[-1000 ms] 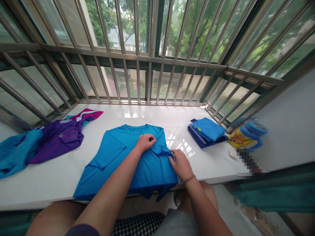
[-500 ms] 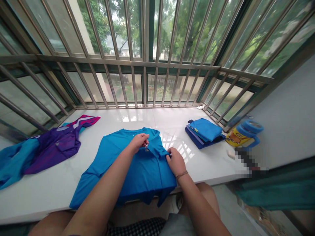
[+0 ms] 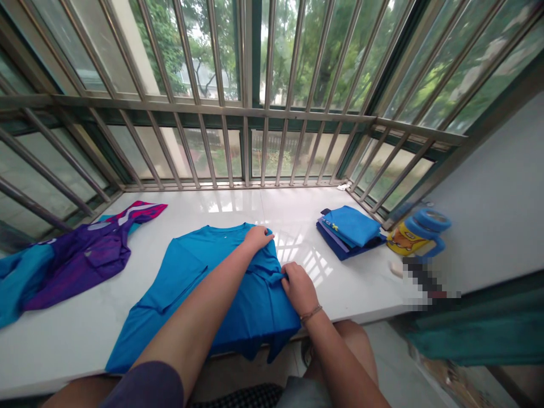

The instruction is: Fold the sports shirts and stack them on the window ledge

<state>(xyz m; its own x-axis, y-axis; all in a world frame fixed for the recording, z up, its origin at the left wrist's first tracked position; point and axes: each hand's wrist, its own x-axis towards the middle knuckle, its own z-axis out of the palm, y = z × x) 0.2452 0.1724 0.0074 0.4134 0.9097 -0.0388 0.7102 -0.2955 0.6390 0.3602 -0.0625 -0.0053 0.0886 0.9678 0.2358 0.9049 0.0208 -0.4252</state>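
A blue T-shirt (image 3: 191, 258) lies spread on the white ledge, collar toward the window, its lower edge hanging over the front. My left hand (image 3: 256, 238) reaches across it and pinches the cloth at the right shoulder, near the collar. Just below, my right hand (image 3: 298, 288) grips the bunched sleeve edge on the right side, thumb and fingers closed. My left forearm covers part of the shirt's middle.
Crumpled purple and teal clothes (image 3: 91, 255) lie at the left. A folded stack of blue clothes (image 3: 351, 229) sits at the right, beside a yellow-and-blue mug-like bottle (image 3: 419, 232). Metal bars (image 3: 246, 116) stand behind the white ledge (image 3: 289, 207). A blurred-out patch hides something at right.
My left hand has moved right and slightly up, from the shirt's upper chest to its shoulder. My right hand stays on the sleeve. The view has shifted slightly.
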